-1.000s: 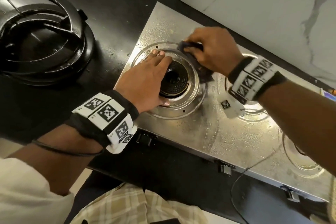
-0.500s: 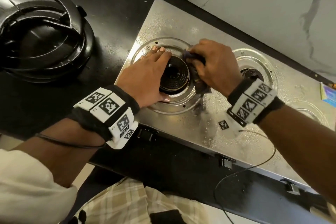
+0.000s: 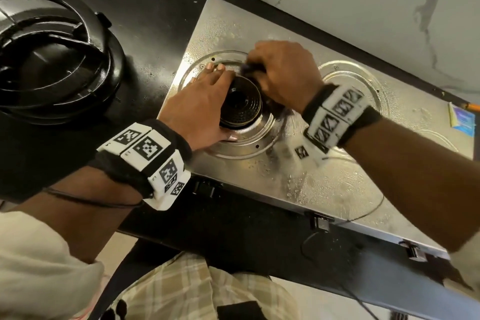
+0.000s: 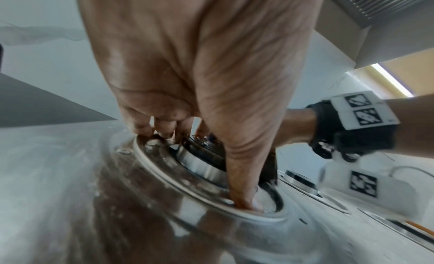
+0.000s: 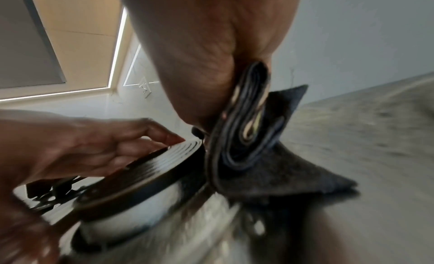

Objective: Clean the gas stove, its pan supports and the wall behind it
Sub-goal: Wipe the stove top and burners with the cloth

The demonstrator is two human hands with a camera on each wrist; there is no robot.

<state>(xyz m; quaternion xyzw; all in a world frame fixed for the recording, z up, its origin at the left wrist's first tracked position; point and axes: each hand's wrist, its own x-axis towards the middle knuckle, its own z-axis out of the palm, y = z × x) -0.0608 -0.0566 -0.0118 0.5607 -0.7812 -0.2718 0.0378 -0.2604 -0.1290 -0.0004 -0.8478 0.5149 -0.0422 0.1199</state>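
Observation:
The steel gas stove (image 3: 324, 189) lies wet and speckled, its pan supports taken off. My left hand (image 3: 213, 106) curls round the black left burner (image 3: 241, 106), fingers on its far left side and thumb pressed into the ring plate (image 4: 244, 203) at the near side. My right hand (image 3: 283, 73) grips a folded dark cloth (image 5: 270, 156) and presses it against the burner's far right edge. Only a scrap of the cloth (image 3: 250, 70) shows in the head view. The marble wall (image 3: 363, 2) runs behind the stove.
Black pan supports (image 3: 52, 60) are stacked on the black counter (image 3: 155, 8) left of the stove. A blue packet (image 3: 463, 121) lies at the stove's far right. Knobs (image 3: 320, 222) stick out of the front edge. A thin cable (image 3: 337, 226) trails over it.
My right hand swept the cloth down the burner's right side and back up to its far edge. The left hand kept its hold on the burner.

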